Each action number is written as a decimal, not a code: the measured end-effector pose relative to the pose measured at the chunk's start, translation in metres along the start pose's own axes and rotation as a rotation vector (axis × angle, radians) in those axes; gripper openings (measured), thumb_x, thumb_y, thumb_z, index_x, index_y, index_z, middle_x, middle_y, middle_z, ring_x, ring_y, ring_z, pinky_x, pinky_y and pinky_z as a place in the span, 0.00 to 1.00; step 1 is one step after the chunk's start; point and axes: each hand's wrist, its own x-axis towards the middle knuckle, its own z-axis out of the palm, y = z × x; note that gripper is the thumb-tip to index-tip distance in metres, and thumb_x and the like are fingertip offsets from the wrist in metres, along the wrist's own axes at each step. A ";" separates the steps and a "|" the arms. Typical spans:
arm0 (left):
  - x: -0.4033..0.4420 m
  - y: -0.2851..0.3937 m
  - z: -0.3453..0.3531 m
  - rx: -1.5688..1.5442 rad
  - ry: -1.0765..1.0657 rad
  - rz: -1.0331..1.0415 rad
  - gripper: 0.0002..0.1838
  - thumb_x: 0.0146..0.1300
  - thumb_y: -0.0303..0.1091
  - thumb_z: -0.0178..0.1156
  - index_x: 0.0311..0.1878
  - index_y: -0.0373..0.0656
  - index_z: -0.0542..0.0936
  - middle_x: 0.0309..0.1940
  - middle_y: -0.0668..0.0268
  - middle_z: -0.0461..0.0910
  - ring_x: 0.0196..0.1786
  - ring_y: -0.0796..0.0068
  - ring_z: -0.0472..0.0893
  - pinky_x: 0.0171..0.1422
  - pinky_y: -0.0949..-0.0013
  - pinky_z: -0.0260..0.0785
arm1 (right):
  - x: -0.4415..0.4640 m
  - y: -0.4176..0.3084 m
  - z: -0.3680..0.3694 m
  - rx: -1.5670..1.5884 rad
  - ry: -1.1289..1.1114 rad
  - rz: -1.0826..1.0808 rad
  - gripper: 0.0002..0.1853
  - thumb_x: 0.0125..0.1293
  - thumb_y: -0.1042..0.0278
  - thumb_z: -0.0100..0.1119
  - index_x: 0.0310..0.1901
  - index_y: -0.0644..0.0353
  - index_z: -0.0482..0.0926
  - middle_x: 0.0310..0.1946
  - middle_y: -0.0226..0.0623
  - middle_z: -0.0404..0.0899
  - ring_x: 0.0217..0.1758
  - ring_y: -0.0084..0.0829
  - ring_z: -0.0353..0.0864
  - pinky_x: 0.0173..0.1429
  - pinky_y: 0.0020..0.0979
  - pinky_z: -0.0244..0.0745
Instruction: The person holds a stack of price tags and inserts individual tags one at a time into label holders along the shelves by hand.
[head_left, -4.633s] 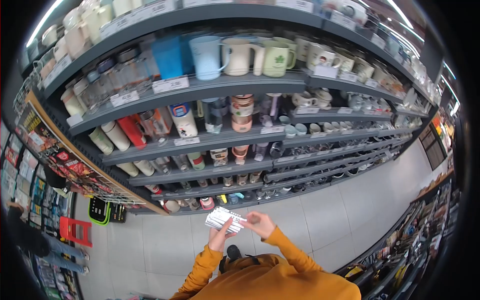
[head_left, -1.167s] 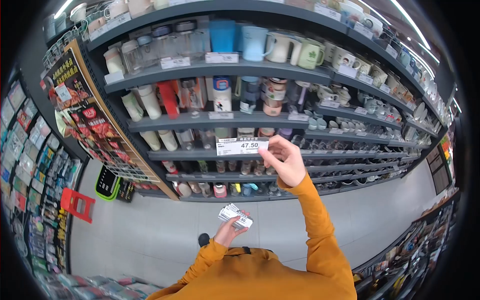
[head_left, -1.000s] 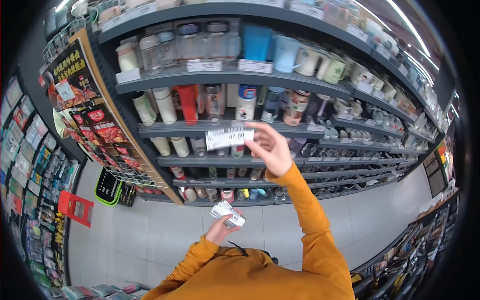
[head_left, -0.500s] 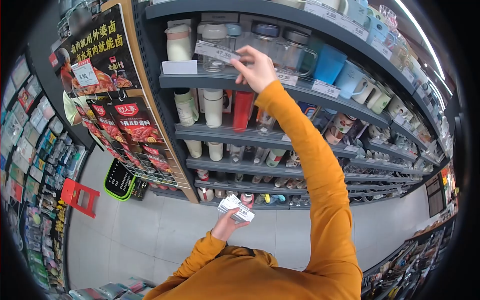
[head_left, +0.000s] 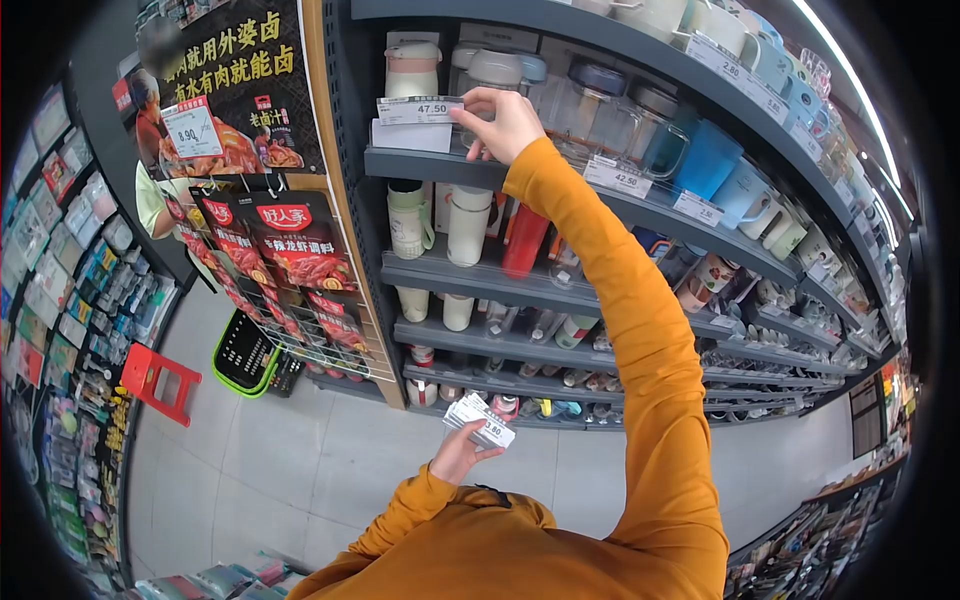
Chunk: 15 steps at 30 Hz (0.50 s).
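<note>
My right hand (head_left: 503,122) pinches the right end of a price tag (head_left: 420,111) printed 47.50. The tag is held level in front of the upper shelf, over the top of a blank white card (head_left: 411,135) on the shelf edge. Behind it stands a white bottle with a pink lid (head_left: 412,70), and to the right are clear jars (head_left: 494,72) with lids. Low down, near my body, my left hand (head_left: 461,456) is closed on a fanned stack of price tags (head_left: 480,421); the front one shows 3.80, its first digits partly unclear.
Seasoning packets (head_left: 303,245) hang on a rack at the shelf's left end, below a dark poster (head_left: 235,85). A red stool (head_left: 162,384) and a green-rimmed basket (head_left: 243,352) stand on the floor. Shelves of cups and bottles curve away to the right. Part of another person (head_left: 150,205) shows behind the rack.
My right hand has brought the 47.50 tag from a tilt to level, in front of the blank card. The shelf has shifted right in view. My left hand keeps its stack.
</note>
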 end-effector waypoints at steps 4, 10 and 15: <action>0.003 0.008 -0.003 0.005 -0.012 -0.007 0.20 0.68 0.36 0.48 0.61 0.43 0.68 0.58 0.60 0.75 0.56 0.70 0.77 0.51 0.67 0.76 | 0.000 0.000 0.005 0.054 0.014 0.011 0.15 0.63 0.62 0.60 0.41 0.70 0.80 0.35 0.42 0.84 0.20 0.28 0.83 0.24 0.24 0.75; 0.006 0.019 0.001 0.020 -0.031 -0.019 0.20 0.68 0.36 0.49 0.61 0.43 0.68 0.57 0.60 0.75 0.56 0.70 0.77 0.51 0.67 0.76 | -0.003 0.001 0.007 0.057 0.064 0.043 0.16 0.63 0.63 0.61 0.42 0.70 0.80 0.35 0.42 0.84 0.20 0.28 0.83 0.23 0.23 0.75; 0.009 0.019 0.001 0.022 -0.042 -0.039 0.20 0.68 0.36 0.49 0.61 0.42 0.68 0.57 0.60 0.75 0.55 0.70 0.77 0.50 0.67 0.76 | -0.003 0.000 0.007 -0.076 0.061 0.056 0.15 0.62 0.60 0.62 0.41 0.65 0.82 0.36 0.38 0.85 0.20 0.26 0.83 0.27 0.25 0.76</action>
